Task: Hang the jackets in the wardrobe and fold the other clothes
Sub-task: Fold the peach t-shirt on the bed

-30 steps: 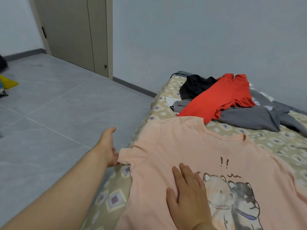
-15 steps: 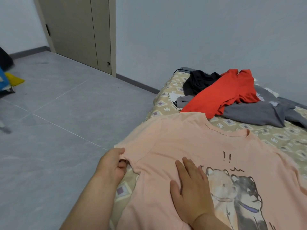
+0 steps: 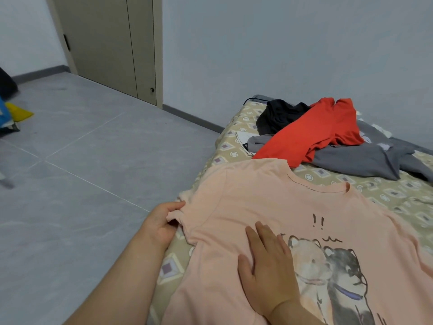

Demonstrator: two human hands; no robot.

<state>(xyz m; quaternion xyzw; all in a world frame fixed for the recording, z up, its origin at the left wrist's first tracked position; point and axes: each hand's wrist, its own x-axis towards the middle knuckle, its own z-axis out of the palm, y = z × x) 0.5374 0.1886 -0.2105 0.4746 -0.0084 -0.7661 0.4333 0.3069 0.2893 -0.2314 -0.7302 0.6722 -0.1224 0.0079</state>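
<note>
Clearance around the bed, head view.
Bare floor [image 3: 93,184] runs along the left edge of the bed [image 3: 236,127], open up to the door [image 3: 105,43]. The pink shirt [image 3: 257,202] covers the near end; a clothes pile [image 3: 323,134] blocks the far end by the wall [image 3: 281,55]. A narrow strip of sheet [image 3: 328,180] shows between them.

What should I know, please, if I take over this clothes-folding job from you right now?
Left hand pinches a sleeve of the pink T-shirt at the edge of the bed; right hand lies flat on its chest.
The T-shirt is spread face up, not yet folded.
Behind it lies a heap: red shirt over a grey garment and a black garment, all unfolded.
Left to do: fold the sleeve in, finish the T-shirt, then sort the heap; I cannot tell which pieces are jackets.
</note>
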